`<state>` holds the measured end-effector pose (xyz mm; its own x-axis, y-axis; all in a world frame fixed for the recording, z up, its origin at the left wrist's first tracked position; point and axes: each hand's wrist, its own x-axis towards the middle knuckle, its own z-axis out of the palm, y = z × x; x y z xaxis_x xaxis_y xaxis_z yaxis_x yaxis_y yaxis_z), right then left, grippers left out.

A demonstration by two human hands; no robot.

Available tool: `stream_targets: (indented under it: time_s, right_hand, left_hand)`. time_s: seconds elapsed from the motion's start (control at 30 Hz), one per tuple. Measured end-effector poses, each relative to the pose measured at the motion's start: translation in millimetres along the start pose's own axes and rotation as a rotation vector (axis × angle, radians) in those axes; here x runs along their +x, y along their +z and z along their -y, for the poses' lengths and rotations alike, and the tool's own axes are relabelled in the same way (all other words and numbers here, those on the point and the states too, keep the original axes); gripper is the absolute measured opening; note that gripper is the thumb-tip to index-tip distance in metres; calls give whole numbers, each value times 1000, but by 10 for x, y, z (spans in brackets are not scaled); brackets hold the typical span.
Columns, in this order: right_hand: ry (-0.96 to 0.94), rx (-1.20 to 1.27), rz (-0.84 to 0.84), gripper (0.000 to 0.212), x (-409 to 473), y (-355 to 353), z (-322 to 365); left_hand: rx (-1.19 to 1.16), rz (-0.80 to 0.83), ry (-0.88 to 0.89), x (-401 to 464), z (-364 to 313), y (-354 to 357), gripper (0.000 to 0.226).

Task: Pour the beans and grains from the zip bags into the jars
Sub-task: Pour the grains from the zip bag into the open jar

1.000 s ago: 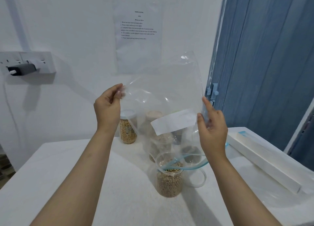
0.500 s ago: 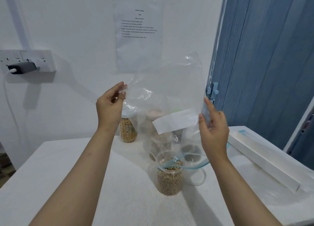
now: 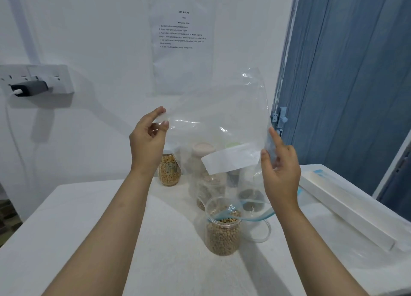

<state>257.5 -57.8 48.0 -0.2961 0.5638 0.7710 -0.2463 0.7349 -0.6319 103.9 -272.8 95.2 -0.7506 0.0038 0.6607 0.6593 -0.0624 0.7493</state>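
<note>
I hold a clear zip bag (image 3: pixel 218 122) upside down above the table; it looks empty and carries a white label strip. My left hand (image 3: pixel 148 140) pinches its left edge between thumb and fingers. My right hand (image 3: pixel 279 169) pinches its right edge. The bag's blue zip mouth (image 3: pixel 249 215) hangs down into an open clear jar (image 3: pixel 223 231) about half full of tan beans. A loose clear lid (image 3: pixel 261 231) lies beside that jar on its right.
Behind the bag stand several more jars, one with yellow kernels (image 3: pixel 169 173) at the left. A long white box (image 3: pixel 347 206) lies along the table's right side. A wall socket with a plug (image 3: pixel 31 82) and a taped paper sheet (image 3: pixel 182 46) are on the wall.
Both hands have lifted the bag slightly higher. The left hand's thumb and fingers have shifted on the bag's edge.
</note>
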Motion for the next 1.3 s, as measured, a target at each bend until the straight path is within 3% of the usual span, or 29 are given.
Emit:
stream_targets:
  time_s: [0.27, 0.53, 1.07, 1.3]
  right_hand:
    - [-8, -25, -25, 47, 18, -16, -50]
    - [-64, -43, 17, 46, 112, -49, -57]
    - [-88, -22, 34, 44, 200, -27, -102]
    - [-62, -125, 162, 61, 158, -49, -128]
  left_hand:
    - [-62, 156, -81, -204, 6, 122, 71]
    - [-19, 169, -62, -307, 174, 182, 61]
    - [13, 130, -16, -260, 145, 160, 63]
    - [-30, 1, -21, -262, 180, 89, 63]
